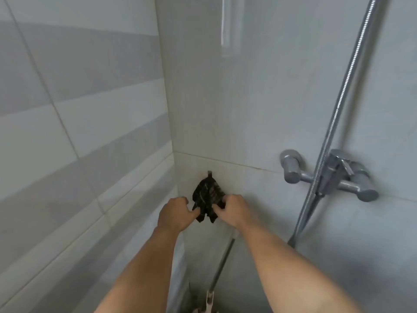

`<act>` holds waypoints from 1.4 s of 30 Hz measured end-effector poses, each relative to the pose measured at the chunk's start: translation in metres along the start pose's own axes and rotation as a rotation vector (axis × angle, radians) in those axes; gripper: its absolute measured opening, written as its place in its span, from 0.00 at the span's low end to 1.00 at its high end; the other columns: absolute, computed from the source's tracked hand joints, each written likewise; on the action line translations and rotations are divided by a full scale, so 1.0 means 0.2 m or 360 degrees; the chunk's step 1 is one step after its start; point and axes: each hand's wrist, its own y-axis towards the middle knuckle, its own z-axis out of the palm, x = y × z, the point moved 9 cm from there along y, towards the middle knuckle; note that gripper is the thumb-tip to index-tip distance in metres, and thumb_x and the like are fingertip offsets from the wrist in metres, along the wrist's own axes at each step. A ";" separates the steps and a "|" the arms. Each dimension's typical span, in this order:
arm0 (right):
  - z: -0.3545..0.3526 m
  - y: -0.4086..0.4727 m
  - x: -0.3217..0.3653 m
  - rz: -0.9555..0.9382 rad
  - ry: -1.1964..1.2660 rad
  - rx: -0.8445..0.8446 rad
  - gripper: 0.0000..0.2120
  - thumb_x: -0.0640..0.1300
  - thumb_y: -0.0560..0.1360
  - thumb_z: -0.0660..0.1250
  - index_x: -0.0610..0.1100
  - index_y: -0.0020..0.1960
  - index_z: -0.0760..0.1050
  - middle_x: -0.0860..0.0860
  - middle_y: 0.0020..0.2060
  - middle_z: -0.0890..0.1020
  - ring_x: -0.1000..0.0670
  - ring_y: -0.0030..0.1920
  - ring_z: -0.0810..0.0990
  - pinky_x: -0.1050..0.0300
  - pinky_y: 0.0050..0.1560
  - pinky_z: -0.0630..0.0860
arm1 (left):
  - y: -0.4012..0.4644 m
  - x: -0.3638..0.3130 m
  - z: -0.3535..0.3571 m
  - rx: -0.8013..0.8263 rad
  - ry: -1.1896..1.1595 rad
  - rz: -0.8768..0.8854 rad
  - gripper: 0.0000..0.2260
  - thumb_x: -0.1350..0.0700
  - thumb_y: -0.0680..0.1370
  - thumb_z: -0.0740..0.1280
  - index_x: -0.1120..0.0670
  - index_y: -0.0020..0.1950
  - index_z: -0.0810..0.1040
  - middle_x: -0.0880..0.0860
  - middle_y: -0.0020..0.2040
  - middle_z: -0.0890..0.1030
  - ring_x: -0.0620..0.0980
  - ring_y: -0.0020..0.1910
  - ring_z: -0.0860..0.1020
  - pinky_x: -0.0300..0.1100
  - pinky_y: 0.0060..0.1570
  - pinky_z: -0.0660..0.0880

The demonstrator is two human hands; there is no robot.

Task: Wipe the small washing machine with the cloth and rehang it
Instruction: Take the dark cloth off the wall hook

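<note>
Both hands up at the tiled wall here, and the dark cloth [208, 197] hangs from a small hook [209, 173] near the corner, bunched and drooping below it. The left hand [174, 214] pinches the lower left edge of the cloth, fingers closed on the fabric; the right hand [234, 211] is clamped on the lower right edge, so the cloth sits between the two grips with its top caught on the hook above them. The risk, as I read it: only a small bit of fabric seems looped over that hook, so a tug downward or an uneven release could slip it off and drop it toward the floor. A pole [222, 260] leans just below the hands and could get knocked. The shower mixer [329, 175] and hose [338, 105] sit well to the right, out of the way. No washing machine in view
</note>
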 end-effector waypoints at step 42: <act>-0.18 -0.69 -0.23 0.0336 0.0944 -0.0247 0.05 0.48 0.71 0.74 0.51 0.45 0.79 0.50 0.38 0.85 0.50 0.41 0.84 0.51 0.48 0.82 | -0.57 -0.41 0.11 0.0638 -0.1067 -0.0030 0.12 0.60 0.78 0.75 0.58 0.60 0.78 0.59 0.50 0.85 0.57 0.52 0.85 0.49 0.49 0.83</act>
